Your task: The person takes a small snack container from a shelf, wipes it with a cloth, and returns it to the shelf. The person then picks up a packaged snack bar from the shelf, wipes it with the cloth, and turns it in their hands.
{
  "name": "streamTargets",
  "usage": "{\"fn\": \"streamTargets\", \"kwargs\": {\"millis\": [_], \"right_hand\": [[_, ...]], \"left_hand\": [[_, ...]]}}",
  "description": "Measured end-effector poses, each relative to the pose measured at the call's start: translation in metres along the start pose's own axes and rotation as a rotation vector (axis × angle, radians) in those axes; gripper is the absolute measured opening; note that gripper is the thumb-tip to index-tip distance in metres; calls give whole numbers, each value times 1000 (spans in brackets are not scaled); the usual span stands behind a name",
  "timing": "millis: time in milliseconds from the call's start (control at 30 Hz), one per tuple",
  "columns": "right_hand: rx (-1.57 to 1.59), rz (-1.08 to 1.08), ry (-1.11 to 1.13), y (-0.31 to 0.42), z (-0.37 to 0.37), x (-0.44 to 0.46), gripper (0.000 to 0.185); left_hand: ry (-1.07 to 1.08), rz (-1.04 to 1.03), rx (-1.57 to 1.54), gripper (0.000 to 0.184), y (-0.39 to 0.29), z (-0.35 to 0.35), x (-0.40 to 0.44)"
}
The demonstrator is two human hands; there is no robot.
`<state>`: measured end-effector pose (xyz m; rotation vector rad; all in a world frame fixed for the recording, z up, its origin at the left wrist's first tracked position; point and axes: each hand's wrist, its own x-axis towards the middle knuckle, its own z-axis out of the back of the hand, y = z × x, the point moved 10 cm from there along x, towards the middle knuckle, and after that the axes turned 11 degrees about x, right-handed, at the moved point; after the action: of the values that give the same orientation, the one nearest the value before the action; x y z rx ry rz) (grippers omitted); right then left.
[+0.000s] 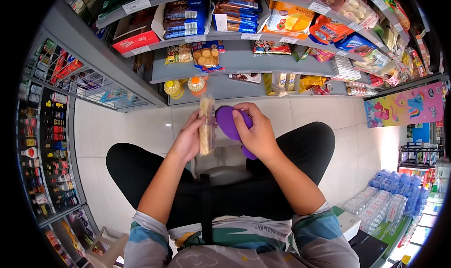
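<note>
Grasping the pack [206, 135] with the left fingers [198, 122], the purple pad [227, 122] with the right fingers [241, 123], near the shelf [230, 63]. Probably light, crushable inside the pack — best held gently by its long edges; likely flexible at the pad.

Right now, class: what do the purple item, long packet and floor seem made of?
Purple item: matte, evenly coloured, perhaps foam or fabric.
Long packet: glossy, probably plastic; pale contents show through.
Floor: polished tile, perhaps ceramic, with straight joints and shine.
</note>
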<state>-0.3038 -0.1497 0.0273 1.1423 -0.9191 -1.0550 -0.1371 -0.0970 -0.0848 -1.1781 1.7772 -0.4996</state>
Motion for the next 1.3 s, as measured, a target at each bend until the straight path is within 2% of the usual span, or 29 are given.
{"fn": "streamTargets", "kwargs": {"millis": [67, 133, 200, 233, 267, 333, 367, 400, 433, 467, 567, 600, 667, 800, 867, 933, 1000, 1033, 1133, 1167, 1300], "right_hand": [[41, -31, -44, -8, 1, 1, 37], [81, -60, -91, -18, 1, 0, 42], [110, 40, 17, -9, -15, -6, 55], [94, -3, 95, -9, -25, -8, 63], [92, 8, 89, -11, -27, -10, 63], [-55, 205, 136, 1, -39, -13, 63], [-117, 258, 111, 7, -38, -15, 52], [-119, 271, 106, 8, -37, -16, 52], [-110, 244, 141, 1, -39, -14, 43], [-102, 216, 175, -4, -41, -13, 36], [-72, 231, 186, -1, -46, -13, 28], [-75, 244, 183, -4, -48, -14, 28], [-221, 462, 180, 0, -59, -23, 29], [-314, 594, 247, 15, -80, -44, 30], [-164, 413, 304, 9, -84, -43, 27], [-112, 415, 331, 17, -86, -49, 24], [-2, 296, 378, 14, -92, -58, 21], [27, 349, 371, 24, -96, -68, 21], [112, 342, 366, 38, -105, -109, 17], [122, 308, 333, 35, -105, -120, 16], [176, 213, 313, 18, -97, -141, 14]], "left_hand": [[-8, 18, 48, 41, 4, 3, 0], [66, 122, 145, 46, 15, -4, -5], [74, 103, 207, 47, 15, -12, -10], [68, 109, 204, 47, 15, -14, -12], [61, 112, 200, 47, 15, -15, -13], [52, 112, 235, 47, 19, -14, -10], [22, 127, 222, 49, 26, -8, -6], [-10, 143, 209, 52, 28, -5, -7], [-24, 146, 239, 54, 29, -5, -9], [-18, 134, 246, 54, 28, -7, -10], [-21, 134, 274, 53, 32, -9, -13], [-17, 122, 278, 53, 32, -8, -13], [5, 131, 258, 47, 39, 1, -13], [-90, 58, 290, 35, 53, 17, -14], [-151, 61, 152, 30, 59, 26, -16], [-164, 9, 164, 30, 64, 43, -10], [-172, -32, 7, 29, 61, 52, -10], [-236, -31, 15, 26, 59, 60, -16], [-188, -37, 46, 22, 58, 68, -38], [-297, -41, 40, 20, 59, 76, -49], [-388, 6, 65, 28, 73, 92, -58]]}}
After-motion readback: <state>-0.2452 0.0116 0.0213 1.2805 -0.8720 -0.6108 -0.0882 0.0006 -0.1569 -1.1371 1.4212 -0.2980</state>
